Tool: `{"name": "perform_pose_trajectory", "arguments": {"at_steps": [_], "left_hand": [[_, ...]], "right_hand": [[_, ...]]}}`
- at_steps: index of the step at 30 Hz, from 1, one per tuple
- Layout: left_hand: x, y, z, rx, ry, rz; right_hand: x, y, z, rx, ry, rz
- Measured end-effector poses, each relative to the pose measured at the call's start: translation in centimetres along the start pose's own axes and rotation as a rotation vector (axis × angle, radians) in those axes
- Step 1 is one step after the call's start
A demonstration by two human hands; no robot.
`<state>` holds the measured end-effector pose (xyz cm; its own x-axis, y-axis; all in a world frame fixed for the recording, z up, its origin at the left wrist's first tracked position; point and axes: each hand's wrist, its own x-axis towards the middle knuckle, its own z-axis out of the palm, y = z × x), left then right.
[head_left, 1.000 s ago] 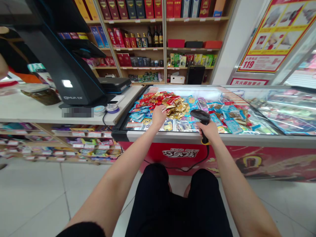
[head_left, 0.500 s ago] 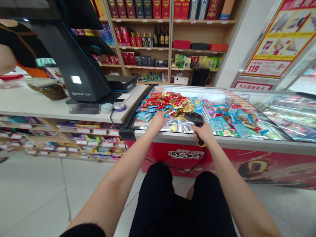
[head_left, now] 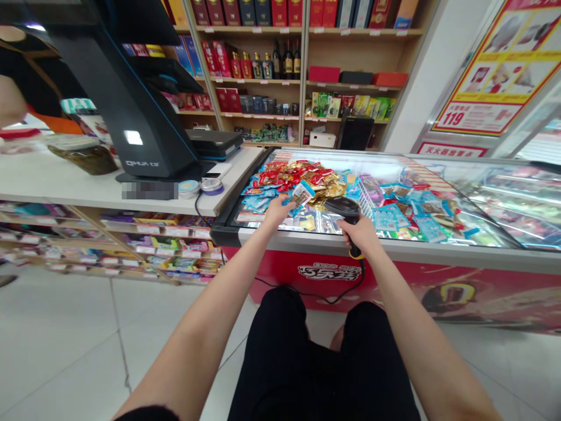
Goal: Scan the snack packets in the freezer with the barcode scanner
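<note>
Between the fingers of my left hand [head_left: 277,210] is a small blue-and-white snack packet [head_left: 301,194], raised just over the near side of a pile. That pile of red, gold and blue snack packets [head_left: 302,173] lies on the glass top of a chest freezer [head_left: 307,238]. My right hand [head_left: 360,232] is wrapped around the handle of a black barcode scanner [head_left: 343,207], its head pointing left toward the packet. The scanner's cable hangs down the freezer front. Right of the scanner lies a second, looser group of mostly blue packets [head_left: 416,211].
On the left, a counter [head_left: 56,184] carries a checkout terminal [head_left: 144,134], a jar [head_left: 87,155] and small round tubs [head_left: 212,186]. A person [head_left: 33,76] is behind it. Shelves of boxes and bottles [head_left: 287,61] stand at the back.
My left hand has drawn back slightly to the left and lifted a blue-and-white packet from the pile, its face now showing. The right hand keeps the scanner in nearly the same place.
</note>
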<state>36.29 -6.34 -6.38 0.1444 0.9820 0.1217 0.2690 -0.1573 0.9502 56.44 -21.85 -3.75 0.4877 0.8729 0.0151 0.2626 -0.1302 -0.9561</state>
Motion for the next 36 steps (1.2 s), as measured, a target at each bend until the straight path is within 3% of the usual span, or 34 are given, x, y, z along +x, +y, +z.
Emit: {"name": "perform_pose_trajectory", "arguments": {"at_steps": [5, 13, 21, 36], "left_hand": [[-0.2, -0.1, 0.9, -0.170, -0.092, -0.055], [-0.9, 1.6, 1.0, 0.112, -0.040, 0.047], [-1.3, 2.6, 1.4, 0.250, -0.069, 0.146], [-1.2, 2.9, 2.1, 0.325, -0.072, 0.189]], "right_hand": [[-0.5, -0.5, -0.2, -0.023, -0.010, -0.021], [-0.3, -0.2, -0.2, -0.079, -0.028, -0.113], [0.1, 0.0, -0.2, -0.168, -0.027, -0.100], [-0.7, -0.6, -1.0, -0.166, -0.010, -0.105]]}}
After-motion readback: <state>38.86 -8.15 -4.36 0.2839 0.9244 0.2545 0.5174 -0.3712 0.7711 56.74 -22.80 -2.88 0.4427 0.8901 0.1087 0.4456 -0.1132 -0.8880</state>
